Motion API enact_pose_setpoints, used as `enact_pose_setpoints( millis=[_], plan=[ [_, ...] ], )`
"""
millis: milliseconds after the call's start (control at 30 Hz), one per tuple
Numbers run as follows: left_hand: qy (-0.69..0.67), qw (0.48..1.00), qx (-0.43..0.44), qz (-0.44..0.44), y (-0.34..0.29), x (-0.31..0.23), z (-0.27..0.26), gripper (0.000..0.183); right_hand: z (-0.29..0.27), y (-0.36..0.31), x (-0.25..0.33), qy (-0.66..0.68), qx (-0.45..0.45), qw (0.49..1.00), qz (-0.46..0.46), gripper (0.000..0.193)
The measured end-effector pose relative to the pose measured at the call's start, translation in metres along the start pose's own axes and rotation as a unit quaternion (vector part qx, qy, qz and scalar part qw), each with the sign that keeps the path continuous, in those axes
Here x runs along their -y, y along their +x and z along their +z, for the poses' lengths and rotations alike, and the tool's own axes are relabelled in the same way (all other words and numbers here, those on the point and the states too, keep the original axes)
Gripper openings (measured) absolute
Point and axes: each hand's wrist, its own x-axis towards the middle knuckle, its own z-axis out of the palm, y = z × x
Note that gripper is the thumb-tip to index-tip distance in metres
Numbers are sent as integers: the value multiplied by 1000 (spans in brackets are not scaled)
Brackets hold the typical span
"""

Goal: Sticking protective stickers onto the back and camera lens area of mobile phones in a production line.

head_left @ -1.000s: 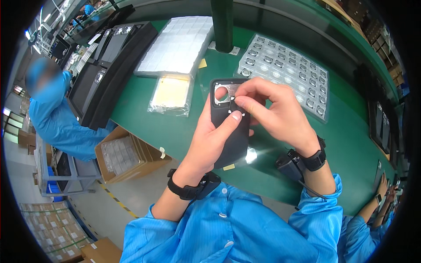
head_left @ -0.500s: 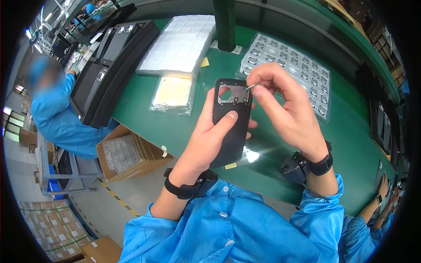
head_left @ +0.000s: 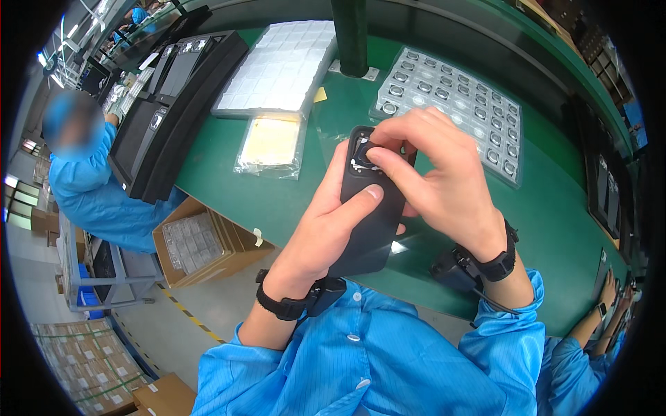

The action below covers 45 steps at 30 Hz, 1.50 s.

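Observation:
A black phone case (head_left: pixel 371 225), its back facing up, is gripped along its sides in my left hand (head_left: pixel 322 232). The left thumb lies flat on it just below the camera opening, and the fingers wrap underneath. At the top of the case, my right hand (head_left: pixel 440 177) is bent over the camera area. Its thumb and forefinger pinch a small dark round lens ring (head_left: pixel 363 152) against the metal camera plate. Much of the plate and part of the ring are hidden by the fingers. Both wrists wear black straps with small devices.
A clear tray (head_left: pixel 479 104) of round rings lies beyond my right hand. White stacked trays (head_left: pixel 277 66) and a bagged yellow pad (head_left: pixel 274 141) lie to the far left. A green post (head_left: pixel 352 41) rises behind. Black foam trays (head_left: pixel 163 125) and a co-worker (head_left: pixel 83 173) are at left.
My right hand has moved left and over the case top, bringing the pinched ring from the plate's right edge onto the camera opening. The case has tilted slightly in my left hand.

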Motion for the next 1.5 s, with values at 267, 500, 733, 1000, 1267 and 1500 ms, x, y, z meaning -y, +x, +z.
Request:
enact_pose_setpoints(
  millis=[267,500,733,1000,1267,1500],
  plan=[
    [28,1000,-11,6,-4,-1,0,52,5,-3,0,-35,-10,999,-24,11],
    [75,997,-25,3,-11,-6,2,53,4,-4,11,-166,-25,984,-62,22],
    [21,1000,-12,-5,-8,-8,4,44,-6,-2,14,-54,33,998,16,30],
    [35,999,9,-1,-6,-14,14,42,-11,3,15,327,99,902,262,24],
    [12,999,-47,26,5,-6,24,39,-2,0,14,-7,-65,996,53,31],
    [-62,994,-66,56,-8,-14,22,51,-1,2,14,-146,-104,974,-142,24]
  ],
)
